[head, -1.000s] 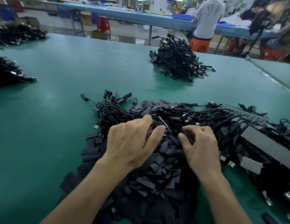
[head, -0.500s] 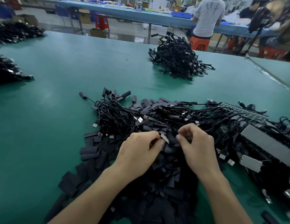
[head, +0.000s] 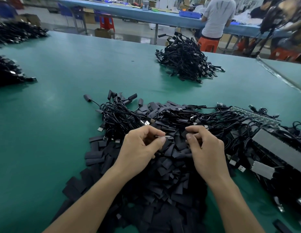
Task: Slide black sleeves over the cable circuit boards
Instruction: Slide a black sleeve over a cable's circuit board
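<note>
Pinching circuit board [head: 167, 136], left grip [head: 141, 148] aims its long axis toward right grip [head: 207, 148], apparently pinching black sleeve [head: 184, 134].

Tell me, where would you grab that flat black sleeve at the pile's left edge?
Probably from above, fingers pinching the loose sleeve across its long edges near one short end. It lies flat on the table at the pile edge, nothing on top, so those edges are reachable, and the other end stays free for the circuit board the left hand pinches.

Head camera looks down, close over table [head: 50, 105].
</note>
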Available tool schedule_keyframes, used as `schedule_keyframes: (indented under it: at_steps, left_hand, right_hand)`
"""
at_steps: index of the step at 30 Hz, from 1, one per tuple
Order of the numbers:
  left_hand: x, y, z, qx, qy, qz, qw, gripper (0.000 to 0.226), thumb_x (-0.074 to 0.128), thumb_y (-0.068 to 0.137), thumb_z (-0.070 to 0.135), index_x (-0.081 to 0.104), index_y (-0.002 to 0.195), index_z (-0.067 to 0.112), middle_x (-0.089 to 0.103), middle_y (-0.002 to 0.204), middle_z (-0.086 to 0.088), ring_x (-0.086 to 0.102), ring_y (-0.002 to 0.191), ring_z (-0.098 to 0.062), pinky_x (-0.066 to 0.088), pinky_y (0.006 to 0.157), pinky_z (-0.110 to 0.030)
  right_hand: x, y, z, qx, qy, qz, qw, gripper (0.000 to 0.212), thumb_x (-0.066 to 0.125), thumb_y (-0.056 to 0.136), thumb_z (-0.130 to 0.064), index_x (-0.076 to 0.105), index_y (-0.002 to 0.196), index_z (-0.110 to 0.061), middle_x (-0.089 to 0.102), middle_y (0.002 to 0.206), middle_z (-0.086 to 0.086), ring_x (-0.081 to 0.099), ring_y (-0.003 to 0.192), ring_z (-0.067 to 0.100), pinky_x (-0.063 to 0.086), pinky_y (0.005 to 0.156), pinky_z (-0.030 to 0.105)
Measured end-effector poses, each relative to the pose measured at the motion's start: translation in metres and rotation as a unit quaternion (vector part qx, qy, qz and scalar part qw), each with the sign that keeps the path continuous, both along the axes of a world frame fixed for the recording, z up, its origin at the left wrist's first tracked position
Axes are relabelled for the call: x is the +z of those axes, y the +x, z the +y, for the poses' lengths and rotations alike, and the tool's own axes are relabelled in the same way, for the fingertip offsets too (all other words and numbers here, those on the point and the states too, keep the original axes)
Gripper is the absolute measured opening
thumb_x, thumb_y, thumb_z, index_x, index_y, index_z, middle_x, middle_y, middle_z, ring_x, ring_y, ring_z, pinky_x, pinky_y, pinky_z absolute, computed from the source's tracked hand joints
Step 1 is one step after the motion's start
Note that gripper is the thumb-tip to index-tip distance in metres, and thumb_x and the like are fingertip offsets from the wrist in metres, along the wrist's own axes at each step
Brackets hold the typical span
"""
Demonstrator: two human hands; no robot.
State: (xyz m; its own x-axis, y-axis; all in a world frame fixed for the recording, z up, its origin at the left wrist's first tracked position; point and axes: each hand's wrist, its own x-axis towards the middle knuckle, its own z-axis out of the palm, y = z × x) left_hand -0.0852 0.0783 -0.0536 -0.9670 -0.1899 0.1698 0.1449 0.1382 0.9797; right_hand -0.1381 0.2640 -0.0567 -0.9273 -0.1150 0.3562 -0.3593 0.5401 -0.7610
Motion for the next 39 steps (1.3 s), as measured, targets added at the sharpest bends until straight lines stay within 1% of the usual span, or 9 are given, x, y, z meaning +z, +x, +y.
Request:
schedule_keyframes:
  at_steps: [3, 8, 12, 14, 18, 22, 28, 33, 39]
  left_hand:
    - [-0.001, -0.002, -0.001, 0.027, 0.023, 0.011, 0.999, 0.014, 0.074, 0.089, 0.011, 0.074, 0.084, 0.025, 0.069, 0.074, -0.002, 0.067, 0.071, -0.025, 0.055, 0.054, -0.025]
    - [-0.003, -0.003, 0.0, 0.051, 0.014, 0.026, 0.998, 0.017, 0.072, 0.091, 0.012, 0.071, 0.079, 0.025, 0.07, 0.07, -0.003, 0.069, 0.065, -0.022, 0.056, 0.052, -0.025]
    - [-0.005, -0.003, 0.001, 0.071, -0.01, 0.03, 0.997, 0.019, 0.065, 0.096, 0.013, 0.066, 0.089, 0.03, 0.071, 0.074, 0.001, 0.069, 0.058, -0.016, 0.055, 0.049, -0.024]
    - [-0.006, -0.003, 0.001, 0.069, -0.009, 0.026, 0.997, 0.019, 0.063, 0.097, 0.013, 0.065, 0.098, 0.031, 0.072, 0.076, 0.003, 0.07, 0.059, -0.015, 0.055, 0.05, -0.023]
    - [-0.008, -0.002, 0.0, 0.057, 0.0, 0.019, 0.998, 0.02, 0.063, 0.097, 0.011, 0.067, 0.097, 0.031, 0.072, 0.076, 0.003, 0.07, 0.06, -0.015, 0.055, 0.052, -0.023]
    - [-0.007, -0.001, -0.002, 0.039, -0.009, 0.019, 0.999, 0.023, 0.064, 0.097, 0.012, 0.066, 0.097, 0.035, 0.073, 0.079, 0.003, 0.072, 0.064, -0.015, 0.056, 0.054, -0.023]
    - [-0.007, -0.001, 0.0, 0.007, -0.069, 0.002, 0.998, 0.028, 0.061, 0.097, 0.009, 0.072, 0.088, 0.033, 0.072, 0.081, 0.008, 0.071, 0.071, -0.01, 0.054, 0.056, -0.019]
    - [-0.006, -0.002, -0.002, 0.011, -0.057, -0.005, 0.998, 0.026, 0.063, 0.095, 0.006, 0.075, 0.089, 0.028, 0.074, 0.08, 0.005, 0.072, 0.07, -0.01, 0.054, 0.056, -0.02]
    - [-0.006, 0.0, -0.001, -0.011, -0.076, 0.01, 0.997, 0.007, 0.074, 0.09, 0.024, 0.077, 0.096, 0.025, 0.074, 0.076, 0.002, 0.069, 0.07, -0.022, 0.059, 0.068, -0.041]
  right_hand:
    - [0.003, 0.001, 0.001, -0.007, 0.025, 0.009, 1.0, 0.019, 0.063, 0.095, -0.02, 0.069, 0.103, -0.037, 0.063, 0.087, -0.017, 0.063, 0.076, 0.003, 0.053, 0.066, 0.018]
    - [0.007, 0.001, 0.005, 0.012, 0.121, -0.003, 0.993, 0.01, 0.07, 0.089, -0.027, 0.074, 0.098, -0.03, 0.054, 0.095, -0.016, 0.057, 0.093, 0.011, 0.052, 0.083, 0.033]
    - [0.008, 0.004, 0.004, 0.057, 0.263, -0.057, 0.961, 0.034, 0.063, 0.091, -0.04, 0.065, 0.123, -0.031, 0.051, 0.107, -0.013, 0.047, 0.109, 0.011, 0.046, 0.097, 0.034]
    - [0.007, 0.004, 0.005, 0.034, 0.272, -0.074, 0.959, 0.039, 0.062, 0.092, -0.046, 0.062, 0.127, -0.03, 0.05, 0.11, -0.01, 0.045, 0.11, 0.013, 0.045, 0.097, 0.035]
    - [0.008, 0.003, 0.007, -0.002, 0.227, -0.078, 0.971, 0.023, 0.071, 0.086, -0.045, 0.068, 0.102, -0.029, 0.048, 0.101, -0.011, 0.044, 0.104, 0.012, 0.043, 0.091, 0.03]
    - [0.011, 0.005, 0.005, -0.005, 0.157, 0.003, 0.988, 0.018, 0.08, 0.08, -0.032, 0.063, 0.075, -0.031, 0.053, 0.088, -0.019, 0.052, 0.093, 0.011, 0.041, 0.079, 0.023]
    - [0.016, 0.009, -0.005, 0.08, -0.129, -0.009, 0.988, 0.017, 0.077, 0.083, -0.015, 0.073, 0.08, -0.032, 0.069, 0.072, -0.006, 0.064, 0.058, 0.011, 0.051, 0.058, 0.017]
    - [0.014, 0.009, -0.009, 0.098, -0.125, -0.027, 0.987, 0.023, 0.074, 0.087, -0.011, 0.074, 0.091, -0.034, 0.071, 0.074, -0.013, 0.062, 0.054, 0.007, 0.049, 0.056, 0.017]
    - [0.013, 0.011, -0.014, 0.166, -0.168, -0.056, 0.97, 0.035, 0.067, 0.088, 0.004, 0.074, 0.098, -0.029, 0.074, 0.083, -0.003, 0.068, 0.066, 0.011, 0.053, 0.066, 0.018]
